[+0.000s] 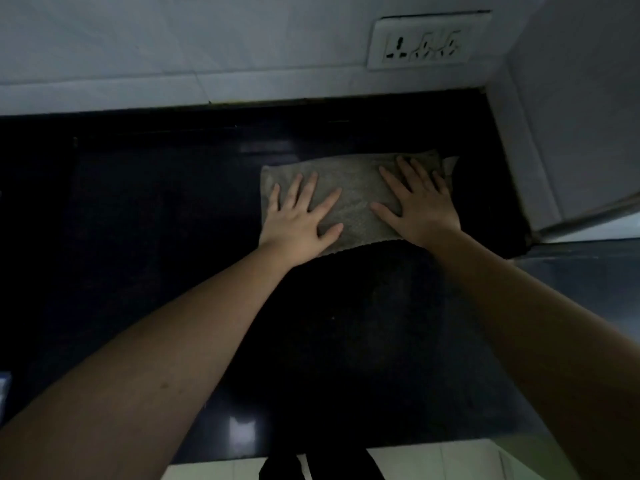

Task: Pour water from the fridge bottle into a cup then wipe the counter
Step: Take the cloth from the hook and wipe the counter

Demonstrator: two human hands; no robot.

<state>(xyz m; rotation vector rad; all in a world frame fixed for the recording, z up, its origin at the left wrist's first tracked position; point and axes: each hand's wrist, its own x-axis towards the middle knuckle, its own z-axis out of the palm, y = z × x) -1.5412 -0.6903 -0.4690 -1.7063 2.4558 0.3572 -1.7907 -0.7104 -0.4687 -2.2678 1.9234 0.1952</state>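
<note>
You had both palms flat on the grey cloth [353, 199], which lay on the dark counter [138, 237] toward its back right corner, close under the tiled wall [173, 64] and the socket plate [429, 41]. Your left hand [299, 220] pressed the cloth's left end and your right hand [417, 206] its right end, fingers straight and spread apart on both, nothing curled or pinched.

The cloth was a folded rectangle, its long axis running left to right, roughly parallel to the back wall, with a slight tilt so the right end sat a little further back. A loose flap stuck out past your right fingertips.

What I judged could go wrong from there: with open palms and no grip, the cloth could bunch or slide out from under one hand if you pushed unevenly, and the loose flap could drag or unfold. Pushed further right, the cloth would have jammed against the side wall [571, 116] (there looked to be little room there). Neither the bottle nor the cup showed in the head view, so I couldn't tell whether a sweep to the left risked knocking them.
</note>
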